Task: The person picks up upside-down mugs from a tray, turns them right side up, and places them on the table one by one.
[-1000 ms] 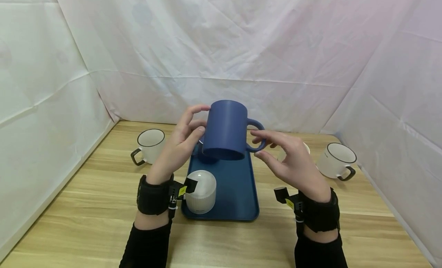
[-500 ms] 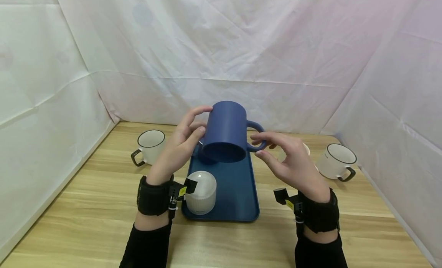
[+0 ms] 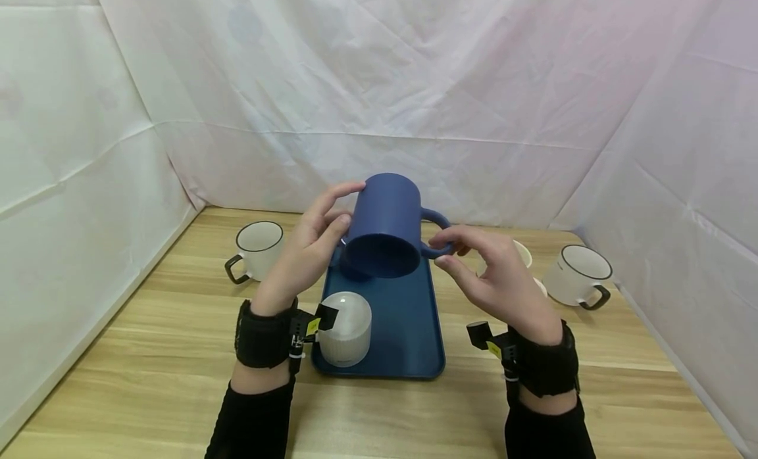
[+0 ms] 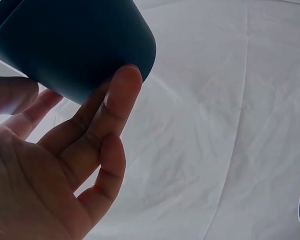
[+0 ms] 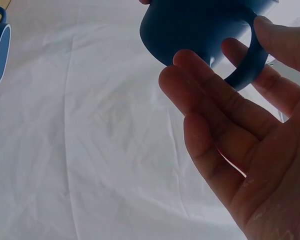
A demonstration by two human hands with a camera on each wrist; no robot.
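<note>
A dark blue mug (image 3: 385, 225) hangs in the air above the far end of a blue tray (image 3: 408, 327), tipped so its mouth faces me. My left hand (image 3: 314, 242) grips the mug's left side, index finger over the top and thumb on the wall. The left wrist view shows those fingers (image 4: 115, 105) pressed against the mug's body (image 4: 75, 45). My right hand (image 3: 491, 268) pinches the handle (image 3: 437, 234) on the mug's right. From the right wrist, the thumb (image 5: 285, 40) lies on the handle's outside, the fingers beneath the mug (image 5: 200, 25).
A white ribbed cup (image 3: 345, 327) stands upside down on the tray's near left. A second blue cup (image 3: 351, 269) hides behind the held mug. White mugs stand at left (image 3: 256, 247), at right (image 3: 577, 275), and behind my right hand (image 3: 524, 252). White cloth walls the wooden table (image 3: 148, 354).
The blue mug has tipped further, its mouth turning toward me, and shifted slightly left. Both hands kept their hold and followed it.
</note>
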